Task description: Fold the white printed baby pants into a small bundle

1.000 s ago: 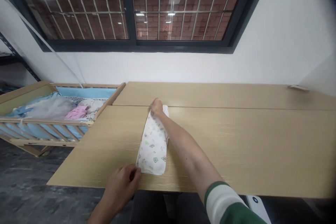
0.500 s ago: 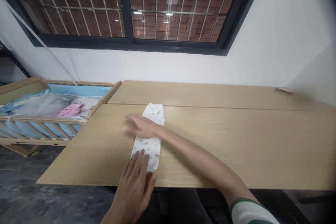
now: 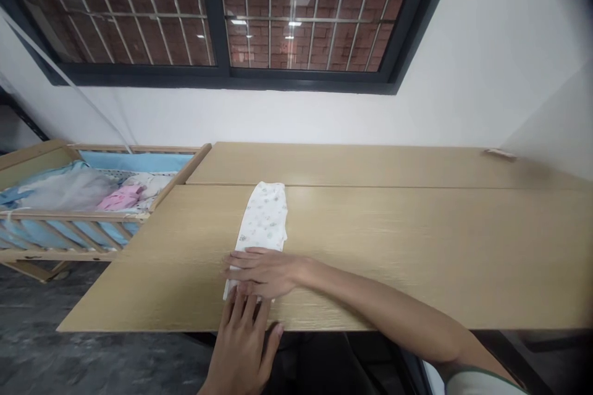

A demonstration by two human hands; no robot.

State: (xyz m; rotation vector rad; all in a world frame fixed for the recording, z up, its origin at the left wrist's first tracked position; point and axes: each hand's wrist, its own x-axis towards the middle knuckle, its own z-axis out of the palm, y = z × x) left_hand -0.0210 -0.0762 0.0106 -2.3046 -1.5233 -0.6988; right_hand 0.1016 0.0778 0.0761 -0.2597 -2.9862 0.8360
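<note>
A white cloth garment with a small print [image 3: 263,216], folded into a long narrow strip, lies flat on the wooden table [image 3: 393,247]. Across its lower part rests my right hand [image 3: 266,271], palm down with fingers stretched out to the left. My left hand [image 3: 243,333] is at the table's front edge, its spread fingertips on the near end of the cloth, just below my right hand. Neither hand grips anything. The two hands hide most of the cloth's near end, and its exact kind cannot be made out.
To the left stands a wooden crib [image 3: 92,216] with blue lining, a pink cloth [image 3: 121,197] and pale netting inside. A small flat object [image 3: 500,153] lies at the table's back right. Behind the table are a white wall and a barred window [image 3: 296,80].
My right hand has slid down the cloth toward me, from its upper middle to its lower part. My left hand has shifted slightly down toward the table edge.
</note>
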